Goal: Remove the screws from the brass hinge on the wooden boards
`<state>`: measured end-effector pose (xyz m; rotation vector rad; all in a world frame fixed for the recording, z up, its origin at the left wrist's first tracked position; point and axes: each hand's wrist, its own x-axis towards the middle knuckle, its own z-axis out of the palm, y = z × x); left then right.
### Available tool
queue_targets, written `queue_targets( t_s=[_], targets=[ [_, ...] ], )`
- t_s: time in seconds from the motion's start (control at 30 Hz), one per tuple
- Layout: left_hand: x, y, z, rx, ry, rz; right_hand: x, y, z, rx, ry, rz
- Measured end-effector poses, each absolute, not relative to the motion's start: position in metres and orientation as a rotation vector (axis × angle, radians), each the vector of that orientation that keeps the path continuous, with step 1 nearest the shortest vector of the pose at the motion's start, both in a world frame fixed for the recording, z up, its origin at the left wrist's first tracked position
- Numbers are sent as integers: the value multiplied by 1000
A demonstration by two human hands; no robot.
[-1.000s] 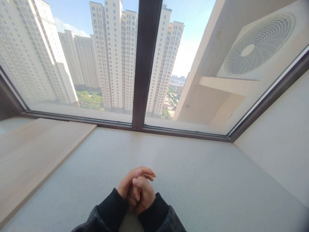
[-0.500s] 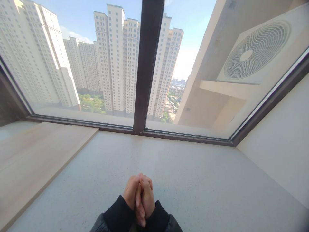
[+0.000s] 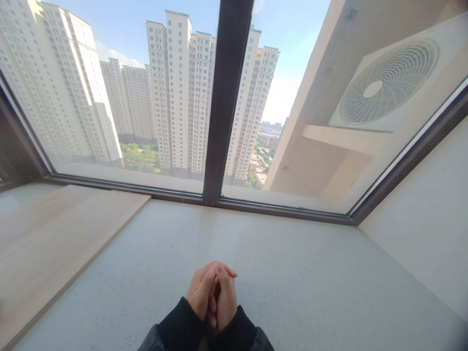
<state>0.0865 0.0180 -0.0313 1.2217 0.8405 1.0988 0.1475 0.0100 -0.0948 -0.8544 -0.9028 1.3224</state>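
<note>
At the bottom middle, my left hand (image 3: 199, 291) and my right hand (image 3: 225, 298) are clasped together over the pale speckled sill (image 3: 310, 278). Both thumbs lie side by side on top, their tips close together at the front. Fingers of my left hand wrap round the front of my right hand, and some tips show at its right side. A small dark gap opens between the palms, with curled fingers partly visible inside. I see no object in the hands. Black cuffs cover both wrists.
A light wooden board (image 3: 73, 239) lies on the sill at left. Ahead stands a window with a dark frame (image 3: 228, 97), and tall buildings (image 3: 179, 92) beyond the glass. Outside at right is an air-conditioner unit (image 3: 387, 83). A white wall (image 3: 431, 214) bounds the right side.
My clasped hands have shifted their hold: left fingertips now show past the right hand, and the fingers hanging below have drawn in. The view has moved slightly.
</note>
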Motion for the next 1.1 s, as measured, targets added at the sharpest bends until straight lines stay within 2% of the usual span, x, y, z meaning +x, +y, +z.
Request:
queue_targets(
  t_s=[0.13, 0.33, 0.6, 0.7, 0.83, 0.9, 1.0, 1.1],
  targets=[
    [77, 34, -37, 1172, 929, 1106, 149, 9, -82, -729, -975, 1362],
    [53, 53, -32, 1208, 891, 801, 150, -1, -52, -586, -1201, 1516],
    [58, 53, -47, 1167, 821, 677, 161, -4, -43, -519, -1378, 1799],
    [63, 48, -46, 1089, 853, 814, 164, 2, -48, -605, -1298, 1666],
    [73, 41, -38, 967, 843, 1117, 175, 19, -67, -865, -959, 1201],
    [79, 36, -38, 958, 685, 1183, 182, 26, -77, -942, -857, 1063],
    [86, 28, -38, 1035, 368, 981, 189, 31, -84, -982, -888, 1079],
    [85, 23, -37, 1089, 236, 823, 192, 28, -84, -975, -997, 1210]
  ],
)
